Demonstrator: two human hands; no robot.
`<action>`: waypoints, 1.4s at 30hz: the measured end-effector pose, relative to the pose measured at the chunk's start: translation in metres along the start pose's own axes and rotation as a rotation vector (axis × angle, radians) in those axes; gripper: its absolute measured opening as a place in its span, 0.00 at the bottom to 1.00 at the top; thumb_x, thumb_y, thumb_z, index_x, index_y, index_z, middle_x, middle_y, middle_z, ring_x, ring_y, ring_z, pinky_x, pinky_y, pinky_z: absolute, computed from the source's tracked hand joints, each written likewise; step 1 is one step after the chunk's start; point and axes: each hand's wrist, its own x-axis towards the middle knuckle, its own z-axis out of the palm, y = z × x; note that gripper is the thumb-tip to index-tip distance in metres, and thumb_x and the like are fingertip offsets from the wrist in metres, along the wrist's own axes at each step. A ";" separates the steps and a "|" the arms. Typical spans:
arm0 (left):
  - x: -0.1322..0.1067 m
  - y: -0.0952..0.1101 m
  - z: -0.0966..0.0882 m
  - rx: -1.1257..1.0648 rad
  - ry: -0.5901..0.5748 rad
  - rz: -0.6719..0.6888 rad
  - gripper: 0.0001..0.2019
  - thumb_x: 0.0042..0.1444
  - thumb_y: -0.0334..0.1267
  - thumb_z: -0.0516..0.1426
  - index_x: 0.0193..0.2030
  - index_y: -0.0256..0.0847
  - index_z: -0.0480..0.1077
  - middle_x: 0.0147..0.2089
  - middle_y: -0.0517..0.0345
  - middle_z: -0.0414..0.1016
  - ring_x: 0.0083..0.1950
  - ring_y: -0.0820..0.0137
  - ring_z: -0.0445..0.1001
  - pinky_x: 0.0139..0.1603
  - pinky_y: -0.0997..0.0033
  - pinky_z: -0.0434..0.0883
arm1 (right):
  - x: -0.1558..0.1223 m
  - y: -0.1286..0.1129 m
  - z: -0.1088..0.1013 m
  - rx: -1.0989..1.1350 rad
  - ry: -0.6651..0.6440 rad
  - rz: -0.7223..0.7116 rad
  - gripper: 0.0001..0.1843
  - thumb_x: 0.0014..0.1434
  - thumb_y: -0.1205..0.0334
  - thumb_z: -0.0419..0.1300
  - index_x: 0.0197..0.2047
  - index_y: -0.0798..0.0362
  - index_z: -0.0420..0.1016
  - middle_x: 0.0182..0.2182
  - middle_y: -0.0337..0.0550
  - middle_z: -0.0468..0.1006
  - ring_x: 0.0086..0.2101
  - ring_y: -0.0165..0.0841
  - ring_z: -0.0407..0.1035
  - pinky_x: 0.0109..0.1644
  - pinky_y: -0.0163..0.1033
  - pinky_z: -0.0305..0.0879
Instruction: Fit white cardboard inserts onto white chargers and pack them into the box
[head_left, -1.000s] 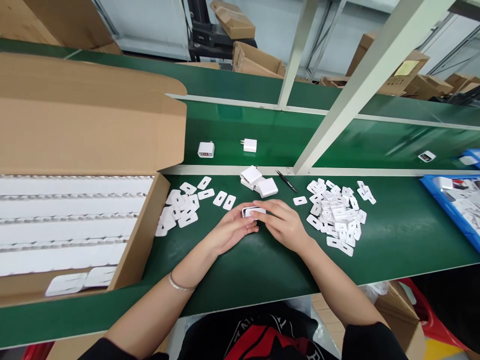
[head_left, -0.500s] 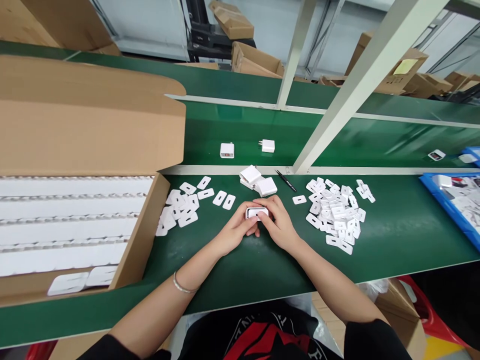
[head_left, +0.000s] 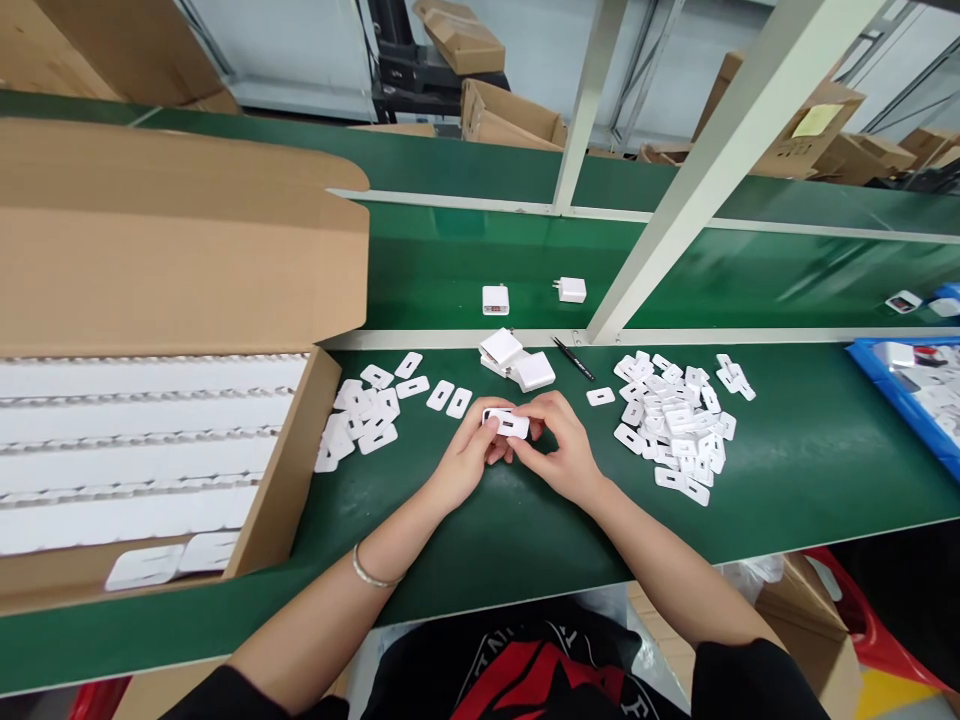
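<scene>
Both hands meet over the green table and pinch one small white charger [head_left: 508, 424] between them. My left hand [head_left: 466, 462] grips its left end with curled fingers. My right hand [head_left: 560, 448] closes on its right end. Just beyond the hands lie a few white chargers [head_left: 517, 364] in a small heap. A loose group of flat white label pieces [head_left: 371, 408] lies to the left, and a larger pile of white label pieces [head_left: 679, 425] lies to the right.
An open cardboard box [head_left: 157, 300] with rows of white trays fills the left. Two white chargers [head_left: 496, 299] [head_left: 571, 290] ride the green conveyor beyond a pale rail. A black pen [head_left: 573, 359] lies near a slanted white post [head_left: 720, 150]. A blue tray [head_left: 911, 395] sits at right.
The two chargers on the conveyor have travelled to the right. My hands have turned the held charger slightly and stayed in the same spot.
</scene>
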 end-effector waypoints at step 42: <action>-0.009 0.004 0.004 0.335 0.069 0.143 0.20 0.68 0.56 0.58 0.55 0.47 0.80 0.53 0.49 0.79 0.45 0.60 0.75 0.49 0.63 0.73 | -0.004 -0.005 -0.001 0.203 -0.131 0.507 0.20 0.70 0.40 0.59 0.49 0.48 0.70 0.30 0.33 0.73 0.31 0.31 0.68 0.37 0.37 0.65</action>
